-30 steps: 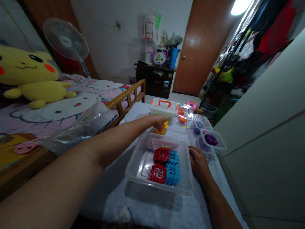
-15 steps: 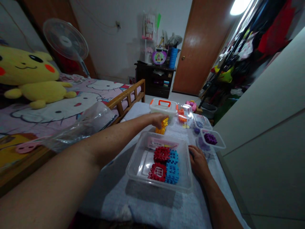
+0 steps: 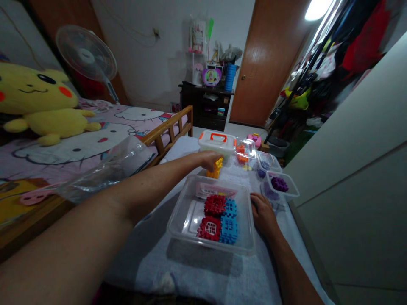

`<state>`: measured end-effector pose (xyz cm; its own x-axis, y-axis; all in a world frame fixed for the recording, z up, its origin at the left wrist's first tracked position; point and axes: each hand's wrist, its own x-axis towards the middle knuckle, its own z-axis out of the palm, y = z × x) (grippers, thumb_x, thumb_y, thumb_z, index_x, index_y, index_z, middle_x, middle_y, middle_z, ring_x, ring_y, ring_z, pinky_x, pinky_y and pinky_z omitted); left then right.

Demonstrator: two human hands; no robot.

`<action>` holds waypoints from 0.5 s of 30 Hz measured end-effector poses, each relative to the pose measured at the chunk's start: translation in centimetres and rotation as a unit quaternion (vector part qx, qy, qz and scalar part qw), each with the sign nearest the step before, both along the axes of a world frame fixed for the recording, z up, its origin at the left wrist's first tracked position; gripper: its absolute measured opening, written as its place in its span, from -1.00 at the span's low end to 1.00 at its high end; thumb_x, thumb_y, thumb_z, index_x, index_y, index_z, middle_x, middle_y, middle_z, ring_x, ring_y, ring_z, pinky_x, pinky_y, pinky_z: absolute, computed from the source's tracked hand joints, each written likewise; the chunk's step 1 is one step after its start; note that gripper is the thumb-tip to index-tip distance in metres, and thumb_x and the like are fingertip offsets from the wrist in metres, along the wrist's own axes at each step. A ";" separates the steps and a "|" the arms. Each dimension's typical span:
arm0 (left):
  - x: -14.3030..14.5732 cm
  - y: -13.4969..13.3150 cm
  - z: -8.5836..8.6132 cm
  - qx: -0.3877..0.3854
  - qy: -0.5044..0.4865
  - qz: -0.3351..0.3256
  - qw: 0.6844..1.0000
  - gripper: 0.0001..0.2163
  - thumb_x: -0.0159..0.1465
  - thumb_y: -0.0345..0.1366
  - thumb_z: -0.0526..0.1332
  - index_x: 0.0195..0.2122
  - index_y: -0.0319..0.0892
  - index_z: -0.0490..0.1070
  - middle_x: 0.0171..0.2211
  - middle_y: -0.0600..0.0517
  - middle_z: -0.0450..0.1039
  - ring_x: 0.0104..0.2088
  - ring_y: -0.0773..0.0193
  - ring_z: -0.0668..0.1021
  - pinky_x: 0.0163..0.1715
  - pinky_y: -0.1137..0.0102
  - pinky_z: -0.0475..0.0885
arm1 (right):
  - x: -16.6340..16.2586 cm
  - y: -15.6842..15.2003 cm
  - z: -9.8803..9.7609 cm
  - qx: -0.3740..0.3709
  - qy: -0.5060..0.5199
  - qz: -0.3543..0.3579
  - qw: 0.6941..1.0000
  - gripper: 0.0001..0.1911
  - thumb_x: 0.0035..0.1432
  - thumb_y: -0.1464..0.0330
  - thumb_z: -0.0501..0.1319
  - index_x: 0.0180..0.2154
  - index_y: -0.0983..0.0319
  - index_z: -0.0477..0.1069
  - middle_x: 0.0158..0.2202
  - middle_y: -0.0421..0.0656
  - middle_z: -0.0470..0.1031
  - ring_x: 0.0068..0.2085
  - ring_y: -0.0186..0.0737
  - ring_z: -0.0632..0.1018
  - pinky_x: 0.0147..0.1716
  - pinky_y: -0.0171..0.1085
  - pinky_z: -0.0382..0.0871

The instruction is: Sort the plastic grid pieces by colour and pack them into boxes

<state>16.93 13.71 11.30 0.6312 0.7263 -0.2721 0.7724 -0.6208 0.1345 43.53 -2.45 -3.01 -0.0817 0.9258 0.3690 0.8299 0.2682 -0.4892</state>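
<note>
My left hand (image 3: 212,160) reaches past the far left side of a clear plastic box (image 3: 184,228), its fingers closed on a yellow toy building block (image 3: 215,168). Inside the box lie red blocks (image 3: 211,228) and blue blocks (image 3: 229,229), with a pink printed card (image 3: 210,190) at the far end. Beside the box's right wall rests my right hand (image 3: 262,211), low on the cloth; its fingertips are partly hidden, and I see nothing held in it.
Behind stands a lidded box with an orange handle (image 3: 218,142). Small clear tubs hold orange blocks (image 3: 241,153) and purple blocks (image 3: 279,184). A wooden bed rail (image 3: 171,131) and a plastic bag (image 3: 111,169) are on the left; a white cabinet (image 3: 359,182) is on the right.
Both hands keep nearly the same positions, the left still holding the yellow block. The whole view has shifted very slightly.
</note>
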 end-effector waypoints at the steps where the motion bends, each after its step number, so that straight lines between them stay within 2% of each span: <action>1: -0.1 -0.1 0.3 0.005 -0.002 0.002 1.000 -0.33 -0.02 -0.42 0.30 0.18 -0.18 0.24 0.06 -0.11 0.45 -0.01 0.08 0.51 -0.07 0.32 0.43 | 0.0 0.0 0.0 -0.001 -0.001 0.000 1.000 -0.70 0.18 0.41 0.04 -0.15 0.20 0.51 0.01 -0.03 0.49 0.06 -0.03 0.45 0.13 0.01 0.28; 3: -0.4 -0.3 1.1 0.024 -0.010 -0.001 1.000 -0.34 0.00 -0.39 0.30 0.18 -0.17 0.23 0.07 -0.12 0.44 0.00 0.08 0.50 -0.06 0.31 0.41 | 0.0 0.1 -0.1 -0.002 -0.004 0.000 1.000 -0.69 0.18 0.41 0.04 -0.15 0.21 0.51 0.01 -0.02 0.49 0.06 -0.03 0.45 0.13 0.00 0.28; 6: -1.3 -1.5 3.4 0.066 -0.038 -0.016 0.997 -0.37 0.03 -0.36 0.30 0.18 -0.19 0.23 0.08 -0.14 0.41 0.02 0.08 0.48 -0.03 0.31 0.38 | 0.1 0.1 -0.1 -0.004 -0.008 0.000 1.000 -0.69 0.18 0.41 0.03 -0.14 0.22 0.51 0.01 -0.01 0.49 0.06 -0.03 0.45 0.13 -0.01 0.28; 11: -2.9 -6.7 7.6 0.101 -0.084 -0.063 0.989 -0.45 0.07 -0.37 0.27 0.13 -0.18 0.25 0.07 -0.12 0.39 0.04 0.11 0.45 0.00 0.33 0.33 | 0.2 0.1 -0.2 -0.009 -0.010 0.001 1.000 -0.69 0.18 0.38 0.04 -0.12 0.22 0.49 0.00 -0.01 0.49 0.05 -0.04 0.44 0.13 -0.01 0.26; 13: -3.4 -9.4 8.0 0.081 -0.087 -0.091 0.989 -0.45 0.08 -0.37 0.27 0.13 -0.17 0.24 0.05 -0.10 0.40 0.02 0.13 0.46 -0.03 0.35 0.33 | 0.3 0.2 -0.3 -0.009 -0.011 0.001 1.000 -0.69 0.19 0.37 0.04 -0.13 0.22 0.49 0.00 -0.02 0.49 0.05 -0.04 0.44 0.13 -0.01 0.26; 15: -3.8 -11.9 7.4 0.049 -0.072 -0.116 0.989 -0.45 0.08 -0.36 0.28 0.13 -0.15 0.24 0.03 -0.09 0.42 -0.02 0.15 0.48 -0.07 0.36 0.35 | 0.3 0.3 -0.3 -0.007 -0.014 0.003 1.000 -0.69 0.18 0.37 0.04 -0.13 0.21 0.49 0.00 -0.02 0.49 0.05 -0.03 0.44 0.12 -0.01 0.26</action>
<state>13.13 1.80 18.71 0.8110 0.5760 -0.1023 0.5849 -0.7947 0.1623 43.87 -2.15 -3.36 -0.0967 0.9307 0.3528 0.8417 0.2657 -0.4701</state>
